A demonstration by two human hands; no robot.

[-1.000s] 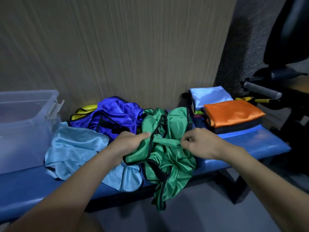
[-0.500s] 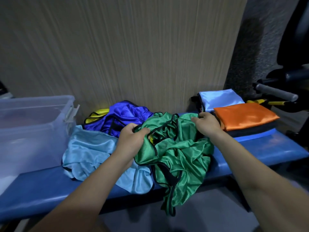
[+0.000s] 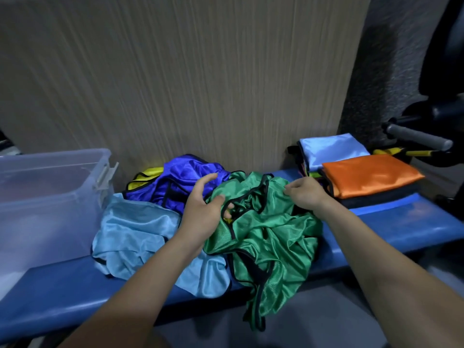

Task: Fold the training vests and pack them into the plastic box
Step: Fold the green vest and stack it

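The left hand (image 3: 200, 212), which was gripping the green vest (image 3: 263, 237) half a second ago, is now loosening, fingers spread; the right hand (image 3: 305, 193) is still pinching its upper edge. The vest is lying crumpled on the blue bench (image 3: 401, 222), so folding is only beginning and the plastic box (image 3: 50, 197) is waiting.

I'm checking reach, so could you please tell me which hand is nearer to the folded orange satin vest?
Right. The right hand lies just left of the folded orange satin vest; the left hand is farther left.
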